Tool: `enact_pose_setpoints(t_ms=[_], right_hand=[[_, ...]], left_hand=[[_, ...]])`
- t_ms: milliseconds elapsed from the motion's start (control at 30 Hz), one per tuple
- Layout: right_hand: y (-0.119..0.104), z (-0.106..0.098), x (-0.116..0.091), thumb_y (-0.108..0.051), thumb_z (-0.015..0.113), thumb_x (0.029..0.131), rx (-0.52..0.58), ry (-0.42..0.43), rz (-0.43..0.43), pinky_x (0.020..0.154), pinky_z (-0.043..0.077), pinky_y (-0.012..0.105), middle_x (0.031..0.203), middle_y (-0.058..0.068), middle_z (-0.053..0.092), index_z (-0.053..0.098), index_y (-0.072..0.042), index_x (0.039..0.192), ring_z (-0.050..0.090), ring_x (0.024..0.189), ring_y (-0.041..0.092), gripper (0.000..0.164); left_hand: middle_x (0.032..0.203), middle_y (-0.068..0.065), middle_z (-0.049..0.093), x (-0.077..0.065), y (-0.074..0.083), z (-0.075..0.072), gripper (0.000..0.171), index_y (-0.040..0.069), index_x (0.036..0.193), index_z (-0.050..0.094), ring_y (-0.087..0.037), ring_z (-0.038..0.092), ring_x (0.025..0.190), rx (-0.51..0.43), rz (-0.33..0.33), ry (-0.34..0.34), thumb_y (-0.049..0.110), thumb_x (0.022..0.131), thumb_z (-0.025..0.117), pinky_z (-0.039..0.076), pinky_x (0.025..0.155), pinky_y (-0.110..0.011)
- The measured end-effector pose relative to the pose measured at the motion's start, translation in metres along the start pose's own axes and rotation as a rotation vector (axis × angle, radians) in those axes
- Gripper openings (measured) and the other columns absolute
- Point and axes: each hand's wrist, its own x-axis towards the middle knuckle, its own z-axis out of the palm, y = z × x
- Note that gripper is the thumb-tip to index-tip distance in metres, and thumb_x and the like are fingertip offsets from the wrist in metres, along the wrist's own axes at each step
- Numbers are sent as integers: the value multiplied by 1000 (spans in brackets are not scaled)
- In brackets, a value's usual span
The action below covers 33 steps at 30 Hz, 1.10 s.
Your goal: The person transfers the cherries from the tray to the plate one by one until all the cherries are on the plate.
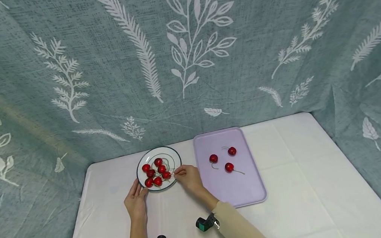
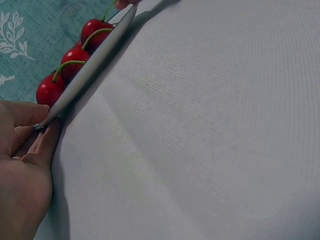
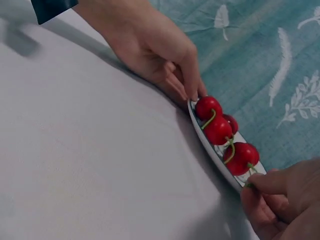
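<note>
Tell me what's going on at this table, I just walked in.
A person's left hand holds the edge of a round white plate with a dark rim, where several round red cherries lie. Their right hand pinches the thin green stem of one red cherry at the plate's right side; I can't tell whether it's resting there. Three more cherries lie on a rectangular lilac tray.
</note>
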Motion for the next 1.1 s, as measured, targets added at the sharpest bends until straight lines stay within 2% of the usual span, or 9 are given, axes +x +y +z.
enact_pose_setpoints(t_ms=[367,567,733,967,1100], right_hand=[[-6,4,2,5,71,80,-24,-9,0,63,54,14,76,8,73,74,0,84,69,68,9,6],[-6,3,1,8,67,81,29,5,4,59,53,11,79,12,73,72,6,93,68,68,10,13],[-4,1,0,8,67,81,44,26,9,58,53,12,78,12,72,71,6,90,65,65,8,10],[-6,-6,-3,6,69,82,42,11,-9,61,54,15,78,11,71,72,6,90,63,67,5,9],[-11,-11,-5,6,70,83,109,-15,-15,62,56,15,82,13,72,71,6,94,67,69,11,11]], left_hand=[[150,-17,42,0,0,3,58,1,147,41,-29,43,136,5,-5,7,-3,92,58,44,100,-17],[149,-18,43,2,-1,3,58,0,147,41,-29,44,136,7,2,-1,-2,92,59,46,98,-15],[149,-17,43,3,1,2,58,1,147,40,-28,43,136,18,0,-5,-1,92,59,46,98,-15],[149,-17,43,3,1,1,58,0,147,41,-28,43,136,4,-8,3,-3,92,59,45,98,-15],[149,-17,43,3,0,1,58,1,147,41,-28,43,136,5,-19,3,-3,92,59,46,97,-14]])
